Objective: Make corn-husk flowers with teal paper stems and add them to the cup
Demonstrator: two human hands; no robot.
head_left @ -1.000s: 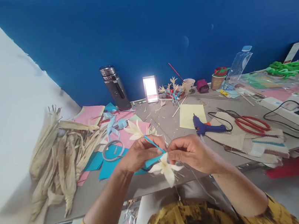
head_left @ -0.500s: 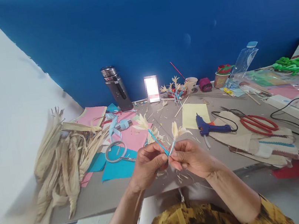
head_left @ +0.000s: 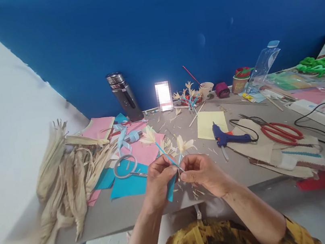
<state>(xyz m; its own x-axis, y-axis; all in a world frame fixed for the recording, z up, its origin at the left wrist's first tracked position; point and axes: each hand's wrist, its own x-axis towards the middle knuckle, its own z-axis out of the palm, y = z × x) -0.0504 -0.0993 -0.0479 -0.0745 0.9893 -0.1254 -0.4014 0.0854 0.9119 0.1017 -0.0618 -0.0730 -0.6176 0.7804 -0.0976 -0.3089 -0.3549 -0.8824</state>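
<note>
My left hand [head_left: 158, 181] pinches the blue stem of a cream husk flower [head_left: 149, 135] and a strip of blue paper [head_left: 171, 188] that hangs below the fingers. My right hand [head_left: 202, 173] pinches the blue stem of a second husk flower [head_left: 183, 145]. The two stems meet between my fingertips, just above the grey table's [head_left: 109, 215] front edge. Both flowers point up and away from me.
Dried corn husks [head_left: 63, 173] are piled at the left. Pink and blue paper sheets [head_left: 128, 182], grey scissors [head_left: 124, 167], a blue glue gun [head_left: 229, 138], red scissors [head_left: 280, 131], a yellow sheet [head_left: 211, 124], a steel flask [head_left: 123, 95] and finished flowers [head_left: 188, 93] lie around.
One second ago one flower hung down below my hands. It has turned upright beside the other, and a blue paper strip has appeared under my left fingers.
</note>
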